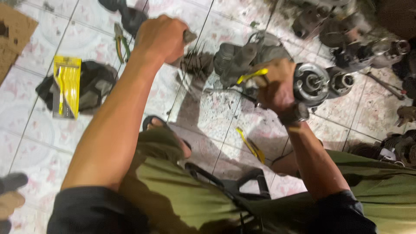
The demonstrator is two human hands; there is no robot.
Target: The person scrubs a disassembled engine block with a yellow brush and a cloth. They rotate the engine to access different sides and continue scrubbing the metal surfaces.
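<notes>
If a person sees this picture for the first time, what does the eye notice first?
Most striking is the grey engine part on the tiled floor at upper centre. The right hand grips its round metal end, and the left hand is closed around a tool handle. At left lies a yellow tool packet on dark cloth.

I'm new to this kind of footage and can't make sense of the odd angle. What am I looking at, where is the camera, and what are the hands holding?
The single picture comes from a camera worn on a person's head, looking down at their own arms and green trousers. There is no machine at work, only two bare hands. The left hand is closed around a grey handle; what tool it belongs to is too blurred to tell. The right hand grips a grey metal engine part with a round end, along with a yellow tool. On the tiled floor lie a yellow packet on a dark cloth, pliers, and more engine parts at upper right.
</notes>
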